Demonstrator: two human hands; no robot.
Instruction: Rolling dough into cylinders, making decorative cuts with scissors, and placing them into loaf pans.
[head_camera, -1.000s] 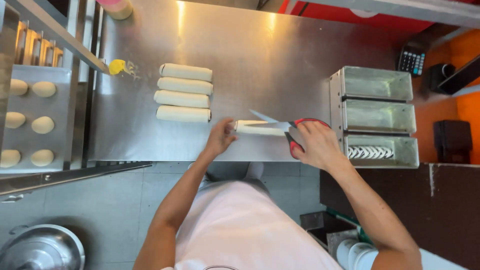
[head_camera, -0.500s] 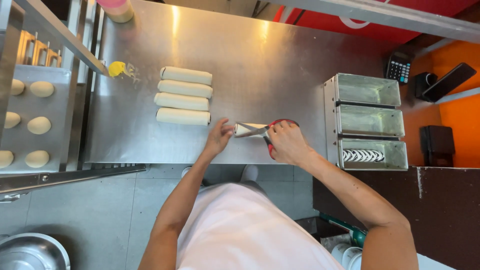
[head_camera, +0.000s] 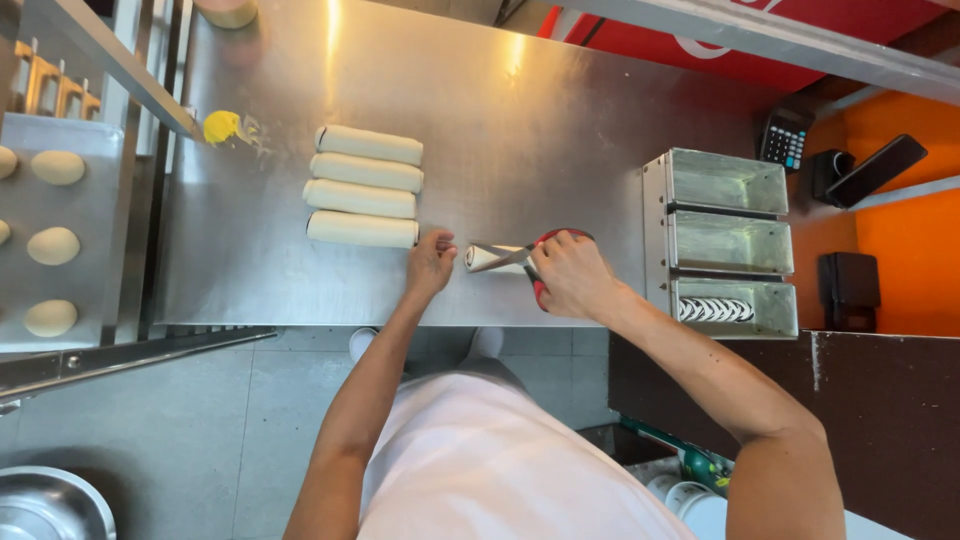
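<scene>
Beyond the red sign band (head_camera: 720, 50), our right hand (head_camera: 572, 275) grips red-handled scissors (head_camera: 520, 258), blades narrowly parted on the dough roll (head_camera: 490, 258) our left hand (head_camera: 432, 262) steadies.

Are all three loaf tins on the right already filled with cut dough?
No: only the nearest loaf tin holds cut dough pieces, while the other two tins are bare inside.

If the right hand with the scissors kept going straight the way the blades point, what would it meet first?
The right hand aims the scissors leftward; they already straddle the short dough roll, and beyond that probably the left hand.
</scene>
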